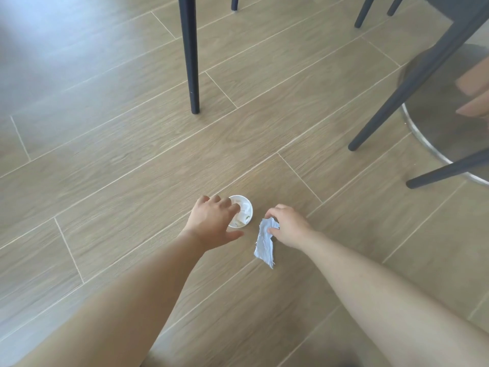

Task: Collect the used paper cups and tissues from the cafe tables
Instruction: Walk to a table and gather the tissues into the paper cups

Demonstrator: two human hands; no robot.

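So most of the shot is just the wood-look plank floor (105, 154). Over at 3 o'clock there's a round metal table base (434, 123) sitting flat on the floor, with a couple of dark slanted chair legs (412, 86) crossing in front of it. Another dark chair leg (191, 62) comes straight down at 12 o'clock, foot planted on the planks.

Both bare forearms reach in from the bottom corners and meet a bit below center, around 6 o'clock.

The left hand (211, 221) is draped over the paper cup (246, 205), which stands upright on the floor, mouth facing up. The fingers are curled over the cup's 9 o'clock rim with the tips dipping into the opening, and the thumb sticks out just beside its 6 o'clock edge. Honestly can't tell if it's actually got hold of the cup or is only resting on it. There's some crumpled tissues (244, 211) stuffed inside the cup.

The right hand (289, 225) is just beside the cup, at its 3 o'clock. It's pinching the top end of a pale bluish tissue (264, 247) between thumb and fingertips, and the rest of it trails toward 6 o'clock. Can't tell if the loose end touches the floor.
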